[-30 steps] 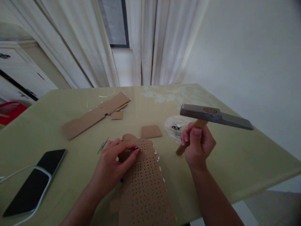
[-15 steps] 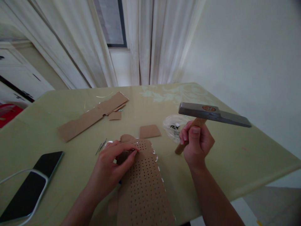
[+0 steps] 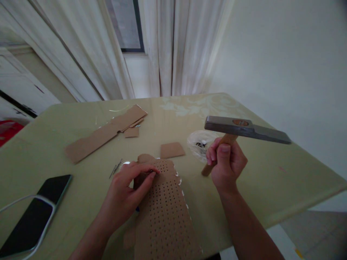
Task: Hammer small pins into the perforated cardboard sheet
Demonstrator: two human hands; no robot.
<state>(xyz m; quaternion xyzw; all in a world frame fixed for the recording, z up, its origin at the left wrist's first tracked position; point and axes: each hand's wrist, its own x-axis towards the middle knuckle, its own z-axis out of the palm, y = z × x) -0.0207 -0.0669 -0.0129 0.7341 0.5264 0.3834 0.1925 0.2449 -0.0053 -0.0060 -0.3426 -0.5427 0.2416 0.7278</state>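
The right hand (image 3: pixel 226 164) wraps the hammer (image 3: pixel 245 129) by its wooden handle, head raised off the surface (image 3: pixel 271 180) — poised. The left hand (image 3: pixel 127 189) pinches something small (likely a nail) upright on the perforated cardboard (image 3: pixel 165 213), steadying it.

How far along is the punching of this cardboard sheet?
Already done: rows of holes cover the perforated cardboard sheet. In hand: the left hand pinches something small, probably a nail, at the sheet's far end, while the right hand holds the hammer raised. Left: loose nails lie beside it; uncut cardboard strip shows no holes.
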